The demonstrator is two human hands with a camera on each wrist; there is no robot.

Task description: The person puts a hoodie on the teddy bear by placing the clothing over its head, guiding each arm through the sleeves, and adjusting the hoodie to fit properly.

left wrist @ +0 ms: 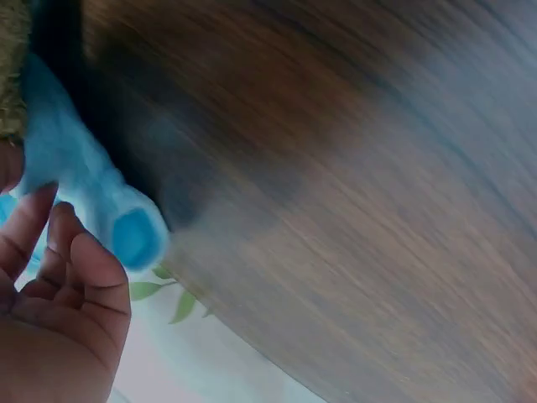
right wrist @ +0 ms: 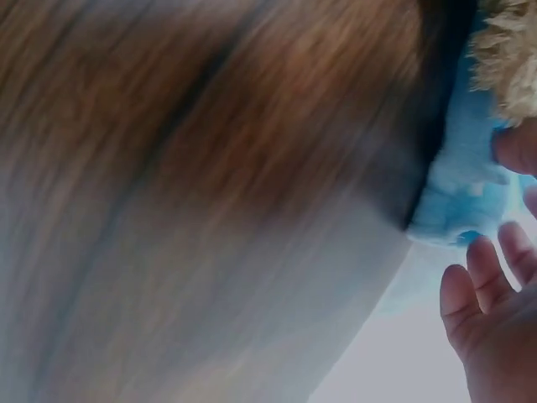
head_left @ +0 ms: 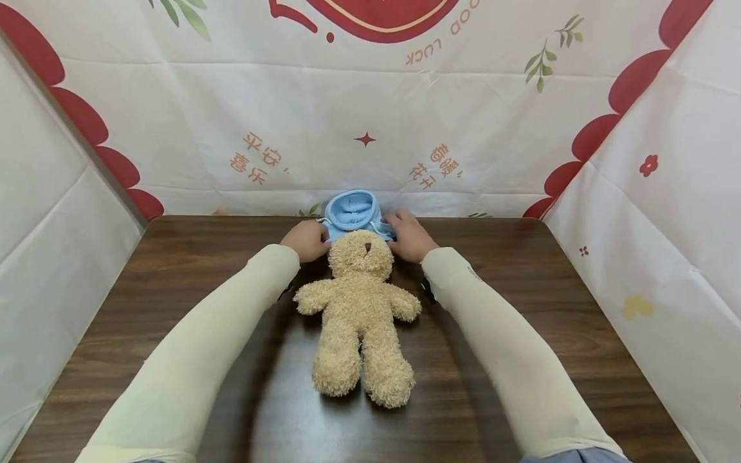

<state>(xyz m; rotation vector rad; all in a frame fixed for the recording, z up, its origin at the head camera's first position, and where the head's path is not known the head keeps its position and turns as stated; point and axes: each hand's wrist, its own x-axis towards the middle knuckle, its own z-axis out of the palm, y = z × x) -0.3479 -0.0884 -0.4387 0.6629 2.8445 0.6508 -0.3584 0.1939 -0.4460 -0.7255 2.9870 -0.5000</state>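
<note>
A tan, curly-furred teddy bear (head_left: 361, 308) lies on its back, its feet toward me. Just beyond its head is a small light-blue hoodie (head_left: 352, 211) with its hood opening facing up and pale drawstrings. My left hand (head_left: 307, 240) pinches the hoodie's left side; in the left wrist view a sleeve (left wrist: 126, 222) with a round open cuff sticks out past the fingers. On the other side, my right hand (head_left: 410, 236) holds the hoodie's right edge, the thumb pressing the blue cloth (right wrist: 461, 180) in the right wrist view. The bear's head hides the hoodie's lower part.
The dark wooden table (head_left: 509, 308) ends right behind the hoodie. A white printed cloth (head_left: 324, 116) with red and green patterns hangs at its far edge, and similar cloth walls (head_left: 654, 212) stand at both sides.
</note>
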